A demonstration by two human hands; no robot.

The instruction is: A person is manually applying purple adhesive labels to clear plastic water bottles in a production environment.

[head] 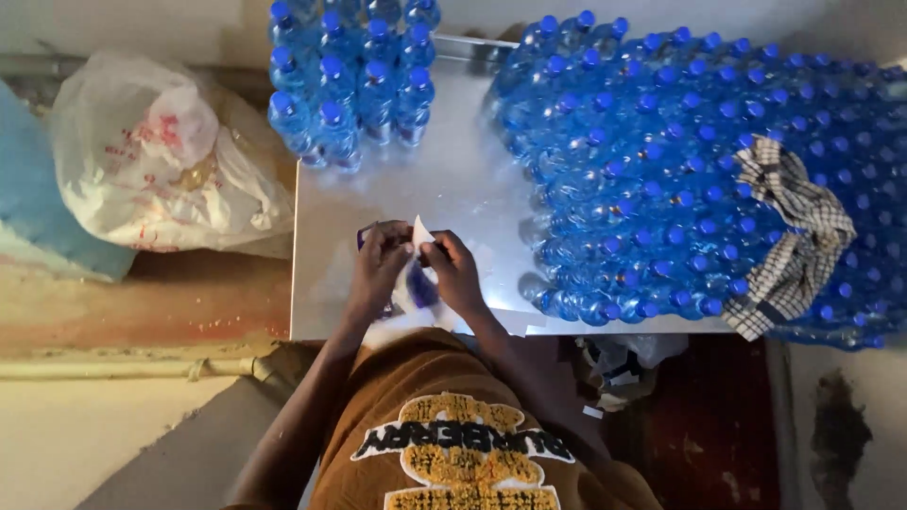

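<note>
Brushed metal forms the tabletop [453, 189], seen from above. Over its near edge a small white label [421, 230] is pinched between the fingertips of the left hand [380, 264] and the right hand [453, 269], the two hands being brought close together with the label's corner standing up between them. A bottle [416, 286] of blue-tinted plastic is partly hidden beneath the hands; whether it is gripped or merely resting on the table cannot be told.

At the far left of the table a small group of capped bottles [350, 80] is set upright, their blue caps facing the camera. The right half of the table is covered by a large mass of bottles [661, 161], packed tightly and reaching past the table's right edge. Over this mass a checked cloth [789, 236], white and dark, is draped.

To the left of the table, on the floor, a white plastic bag [161, 161] is seen, bulging, beside a pale blue sack [38, 208]. At the lower edge of the view the person's brown shirt [453, 434] is shown.
</note>
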